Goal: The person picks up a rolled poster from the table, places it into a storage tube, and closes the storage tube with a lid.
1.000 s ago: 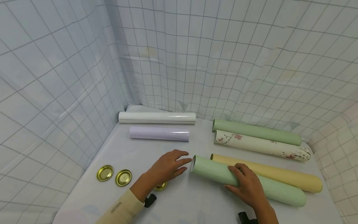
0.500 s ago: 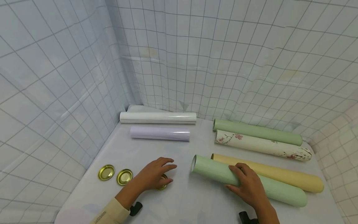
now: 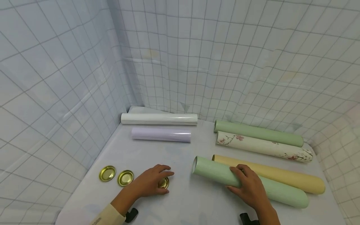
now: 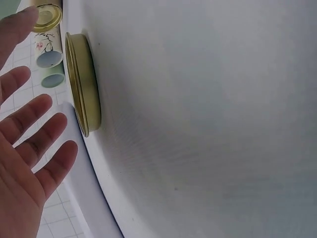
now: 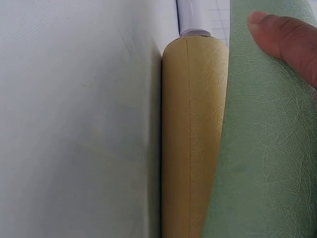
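My right hand (image 3: 248,184) grips a light green roll (image 3: 213,170) of wallpaper around its middle; in the right wrist view the thumb (image 5: 282,37) lies along its creased surface. This roll overlaps a yellow roll (image 3: 292,176) just behind it. On the left, my left hand (image 3: 150,182) hovers with relaxed, parted fingers around a small round gold lid (image 3: 164,183), partly covered by the hand. The left wrist view has that palm (image 4: 20,163) facing the camera with nothing in it. A second gold lid (image 3: 125,178) lies left of the hand, and a third lid (image 3: 107,173) beyond that.
Behind lie a white roll (image 3: 158,118) and a lilac roll (image 3: 161,134) on the left. At the back right are another green roll (image 3: 258,132) and a flowered roll (image 3: 264,147). Grid-patterned sheeting (image 3: 197,62) walls in the white table (image 3: 182,203).
My left hand has drawn back leftward and nearer, from beside the green roll's open end to over the nearest lid. The right hand and its roll stay in place.
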### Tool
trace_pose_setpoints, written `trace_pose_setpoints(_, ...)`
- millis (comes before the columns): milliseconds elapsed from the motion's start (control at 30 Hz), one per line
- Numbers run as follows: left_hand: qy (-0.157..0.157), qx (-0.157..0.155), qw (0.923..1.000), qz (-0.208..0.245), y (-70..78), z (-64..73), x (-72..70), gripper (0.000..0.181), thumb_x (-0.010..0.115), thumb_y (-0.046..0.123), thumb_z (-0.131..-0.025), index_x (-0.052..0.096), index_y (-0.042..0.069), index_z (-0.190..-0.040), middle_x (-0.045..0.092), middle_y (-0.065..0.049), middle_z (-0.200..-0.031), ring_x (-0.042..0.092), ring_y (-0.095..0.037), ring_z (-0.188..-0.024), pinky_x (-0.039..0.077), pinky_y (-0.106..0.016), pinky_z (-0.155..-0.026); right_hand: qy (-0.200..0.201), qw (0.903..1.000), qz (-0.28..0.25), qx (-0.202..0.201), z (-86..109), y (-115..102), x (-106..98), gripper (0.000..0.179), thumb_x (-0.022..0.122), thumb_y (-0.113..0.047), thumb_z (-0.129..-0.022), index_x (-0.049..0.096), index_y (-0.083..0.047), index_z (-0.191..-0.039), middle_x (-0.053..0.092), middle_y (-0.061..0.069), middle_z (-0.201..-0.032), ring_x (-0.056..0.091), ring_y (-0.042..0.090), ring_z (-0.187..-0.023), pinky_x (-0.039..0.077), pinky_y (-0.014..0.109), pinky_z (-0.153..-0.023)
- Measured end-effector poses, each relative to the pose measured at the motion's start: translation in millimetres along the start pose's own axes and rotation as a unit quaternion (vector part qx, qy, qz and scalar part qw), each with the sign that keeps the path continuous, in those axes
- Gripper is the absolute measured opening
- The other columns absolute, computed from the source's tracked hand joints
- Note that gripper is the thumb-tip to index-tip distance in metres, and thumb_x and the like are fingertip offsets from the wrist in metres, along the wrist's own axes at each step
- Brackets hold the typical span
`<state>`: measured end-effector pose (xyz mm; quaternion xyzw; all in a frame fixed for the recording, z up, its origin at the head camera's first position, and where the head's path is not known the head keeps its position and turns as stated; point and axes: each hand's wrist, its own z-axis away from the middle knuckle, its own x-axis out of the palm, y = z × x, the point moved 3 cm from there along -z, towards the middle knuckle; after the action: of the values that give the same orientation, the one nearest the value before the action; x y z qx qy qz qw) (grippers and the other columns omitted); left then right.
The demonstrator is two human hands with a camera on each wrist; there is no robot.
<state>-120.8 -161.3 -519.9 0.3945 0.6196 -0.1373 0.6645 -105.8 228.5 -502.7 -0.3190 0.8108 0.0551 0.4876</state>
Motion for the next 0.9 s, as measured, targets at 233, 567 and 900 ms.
trace_pose_setpoints(233, -0.021, -0.011, 0.9997, -0.005, 0.4, 2.5, 4.1, 0.063, 0.079, 0.046, -0.083, 0.059, 0.019, -0.136, 0.053, -0.003, -0.137, 0.053, -0.021, -0.123, 0.050, -0.041, -0.096, 0.005, 1.0000, 0.001, -0.004, 0.1, -2, 0, 0.084, 0.099, -0.033, -0.048, 0.065, -0.013, -0.122, 0.058, 0.008, -0.111, 0.060, 0.023, -0.087, 0.052, 0.046, -0.069)
trace_pose_setpoints(567, 0.002, -0.014, 0.9998, -0.015, -5.4, 5.4, 3.9, 0.063, 0.080, 0.044, -0.082, 0.060, 0.018, -0.136, 0.054, -0.004, -0.135, 0.054, -0.022, -0.121, 0.051, -0.042, -0.094, 0.014, 0.9999, 0.003, -0.009, 0.3, -2, -2, 0.084, 0.100, -0.032, -0.047, 0.066, -0.011, -0.121, 0.058, 0.008, -0.111, 0.060, 0.024, -0.086, 0.052, 0.045, -0.068)
trace_pose_setpoints(900, -0.014, -0.013, 0.9996, 0.019, -10.6, 9.9, 8.1, 0.062, 0.080, 0.044, -0.083, 0.060, 0.018, -0.136, 0.055, -0.001, -0.133, 0.055, -0.021, -0.120, 0.051, -0.041, -0.095, 0.013, 0.9999, -0.002, -0.010, 0.4, -3, -2, 0.083, 0.099, -0.031, -0.047, 0.066, -0.011, -0.121, 0.058, 0.009, -0.111, 0.060, 0.023, -0.086, 0.052, 0.045, -0.068)
